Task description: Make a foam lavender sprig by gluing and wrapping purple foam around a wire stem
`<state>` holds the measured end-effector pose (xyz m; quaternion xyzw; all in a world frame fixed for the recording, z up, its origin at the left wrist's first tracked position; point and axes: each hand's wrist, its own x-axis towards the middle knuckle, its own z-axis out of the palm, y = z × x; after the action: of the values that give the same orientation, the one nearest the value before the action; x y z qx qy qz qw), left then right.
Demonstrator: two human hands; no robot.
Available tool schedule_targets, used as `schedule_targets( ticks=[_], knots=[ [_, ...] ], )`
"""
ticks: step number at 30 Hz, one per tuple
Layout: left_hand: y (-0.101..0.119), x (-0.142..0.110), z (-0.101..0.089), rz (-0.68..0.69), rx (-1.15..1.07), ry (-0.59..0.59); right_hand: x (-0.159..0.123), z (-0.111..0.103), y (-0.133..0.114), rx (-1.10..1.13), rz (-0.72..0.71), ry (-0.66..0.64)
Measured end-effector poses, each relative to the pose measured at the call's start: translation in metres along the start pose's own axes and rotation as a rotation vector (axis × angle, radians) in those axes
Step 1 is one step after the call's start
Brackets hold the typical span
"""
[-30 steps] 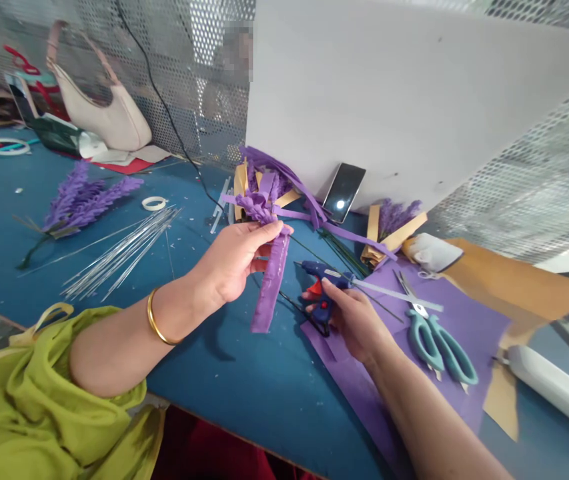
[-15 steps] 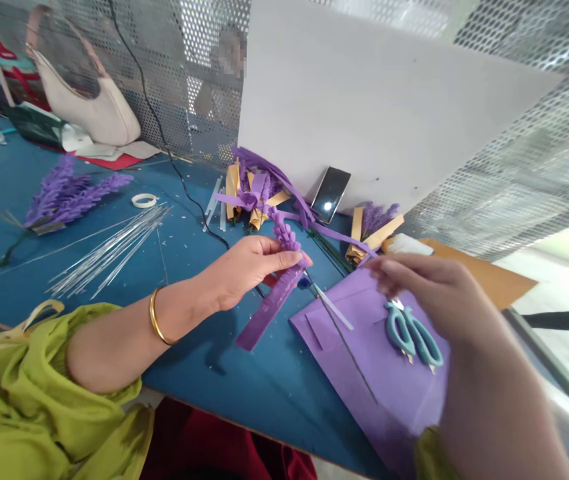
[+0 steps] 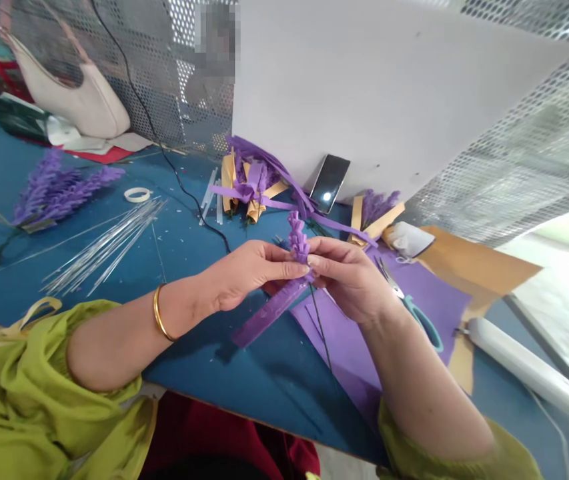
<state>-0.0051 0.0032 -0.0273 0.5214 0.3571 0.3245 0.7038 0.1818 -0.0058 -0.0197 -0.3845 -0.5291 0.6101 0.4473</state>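
Between both hands stands a purple lavender flower [image 3: 298, 235] made of curled strip, on a thin dark green stem [image 3: 322, 327]. My left hand [image 3: 259, 267] pinches the flower's base from the left, thumb on top. From there a loose purple strip [image 3: 267, 313] hangs down toward the table's front edge. My right hand [image 3: 347, 270] closes thumb and fingers on the same base from the right, its tips touching the left thumb. Purple sheets [image 3: 344, 360] lie beneath the right hand and forearm. Scissors with teal handles [image 3: 421, 323] rest on them, partly hidden behind the forearm.
Wire stems [image 3: 107, 247], a tape roll [image 3: 137, 195] and a lavender bunch [image 3: 59, 190] lie on the left. Wrapped bouquets [image 3: 251, 183] and a phone [image 3: 331, 183] are at the back against a white board [image 3: 389, 87]. A white glue gun [image 3: 519, 360] sits at right.
My right hand has come in from the right to the flower's base and now grips it beside my left hand. The glue gun and more of the scissors' blades now show.
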Motion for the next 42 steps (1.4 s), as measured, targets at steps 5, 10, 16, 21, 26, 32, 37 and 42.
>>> schedule_targets(
  ticks=[5, 10, 16, 21, 26, 32, 37, 42],
  knots=[
    [0.002, 0.0, -0.001, -0.07, -0.008, 0.044, -0.001, 0.004, 0.001, -0.001, -0.054, 0.013],
    [0.003, -0.002, 0.001, -0.086, -0.065, 0.033, -0.003, 0.0, 0.001, 0.052, -0.013, -0.046],
    [0.007, -0.004, 0.0, -0.09, -0.025, -0.059, -0.005, -0.002, 0.003, 0.106, 0.028, -0.013],
    [0.013, -0.006, -0.001, -0.151, -0.013, -0.124, -0.008, -0.002, 0.002, 0.1, 0.042, -0.034],
    [0.013, -0.005, -0.003, -0.136, -0.027, -0.151, -0.008, 0.0, 0.002, 0.067, -0.006, -0.057],
    [0.012, -0.004, -0.003, -0.149, -0.008, -0.078, -0.008, 0.003, 0.003, -0.025, -0.038, -0.018],
    [0.015, -0.006, -0.001, -0.154, 0.057, -0.065, -0.008, 0.008, 0.005, -0.089, -0.052, 0.055],
    [0.012, -0.005, 0.002, -0.108, 0.142, -0.003, -0.008, 0.014, 0.009, -0.122, -0.052, 0.178]
  ],
)
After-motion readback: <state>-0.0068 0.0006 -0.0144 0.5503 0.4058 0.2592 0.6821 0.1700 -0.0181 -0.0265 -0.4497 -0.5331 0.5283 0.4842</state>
